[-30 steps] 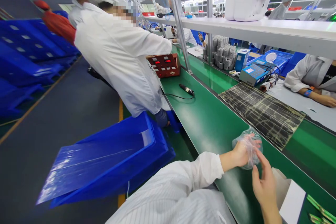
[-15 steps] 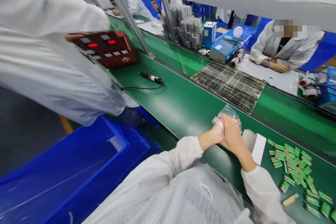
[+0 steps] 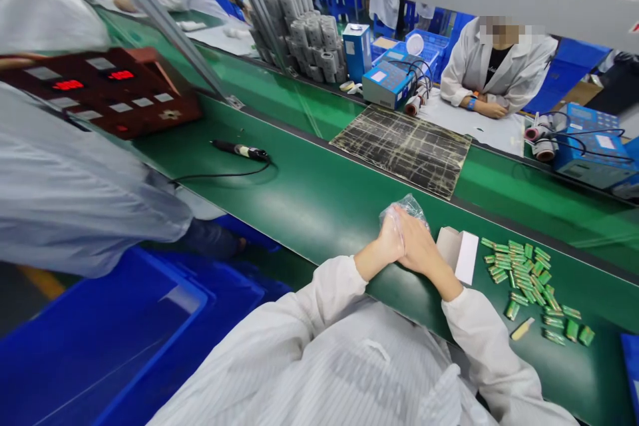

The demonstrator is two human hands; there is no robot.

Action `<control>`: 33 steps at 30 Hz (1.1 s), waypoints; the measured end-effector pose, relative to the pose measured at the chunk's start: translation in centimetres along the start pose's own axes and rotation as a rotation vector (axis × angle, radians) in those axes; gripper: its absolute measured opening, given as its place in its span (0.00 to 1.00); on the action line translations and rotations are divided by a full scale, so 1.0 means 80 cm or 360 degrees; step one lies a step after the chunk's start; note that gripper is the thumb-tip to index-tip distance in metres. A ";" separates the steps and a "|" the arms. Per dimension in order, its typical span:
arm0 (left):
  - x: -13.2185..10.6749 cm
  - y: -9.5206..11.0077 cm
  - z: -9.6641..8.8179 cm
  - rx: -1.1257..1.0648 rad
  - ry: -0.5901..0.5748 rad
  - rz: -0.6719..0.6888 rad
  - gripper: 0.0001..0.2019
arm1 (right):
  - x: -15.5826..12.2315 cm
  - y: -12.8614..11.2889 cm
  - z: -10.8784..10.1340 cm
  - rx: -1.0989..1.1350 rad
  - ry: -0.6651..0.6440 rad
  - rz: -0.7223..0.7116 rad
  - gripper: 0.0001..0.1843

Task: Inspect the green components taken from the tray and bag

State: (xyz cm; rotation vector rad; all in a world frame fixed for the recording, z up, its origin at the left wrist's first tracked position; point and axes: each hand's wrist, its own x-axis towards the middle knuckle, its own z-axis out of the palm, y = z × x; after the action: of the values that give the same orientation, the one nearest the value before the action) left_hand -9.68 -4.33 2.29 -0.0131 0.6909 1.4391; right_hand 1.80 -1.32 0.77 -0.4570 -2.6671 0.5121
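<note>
Two hands met near the middle of the view. Far left, a blue bin [image 3: 150,319] sat below the green worktop [image 3: 309,213], its open top close to the edge, seemingly to take things passed down. A red control box [image 3: 100,86] stood beside a co-worker's white sleeve [image 3: 50,180], with a corded pen tool [image 3: 239,150] lying near, apparently within that person's reach. At the near edge, the left hand [image 3: 388,243] and right hand [image 3: 418,249] were closed together, firmly gripping a clear plastic bag [image 3: 405,210] bunched between them, just left of a white box [image 3: 456,254]. Beyond lay green parts [image 3: 524,279], spread flat, probably for easy picking.
</note>
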 end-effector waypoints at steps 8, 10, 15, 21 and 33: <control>-0.022 0.013 0.006 -0.0265 -0.0087 -0.0492 0.24 | -0.022 0.011 -0.017 0.0013 0.0002 -0.0144 0.46; -0.026 0.012 0.015 -0.0272 -0.0083 -0.0490 0.21 | -0.025 0.016 -0.020 0.0103 0.0091 -0.0174 0.55; -0.017 -0.005 0.029 -0.0144 -0.0083 -0.0376 0.19 | -0.025 0.008 -0.016 0.0329 0.0298 0.0086 0.57; 0.001 -0.026 0.020 -0.0152 0.0054 -0.0203 0.13 | -0.015 -0.013 -0.008 0.0298 0.0483 0.0289 0.42; -0.015 -0.030 0.022 -0.0061 0.0154 -0.0071 0.04 | -0.016 0.005 -0.011 0.0247 0.0514 0.0444 0.26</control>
State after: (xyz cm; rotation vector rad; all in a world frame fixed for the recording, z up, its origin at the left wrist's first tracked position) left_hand -6.70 -5.08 3.28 -0.1282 0.7378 1.4160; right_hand 3.39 -1.20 0.96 -0.7977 -2.2488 0.6589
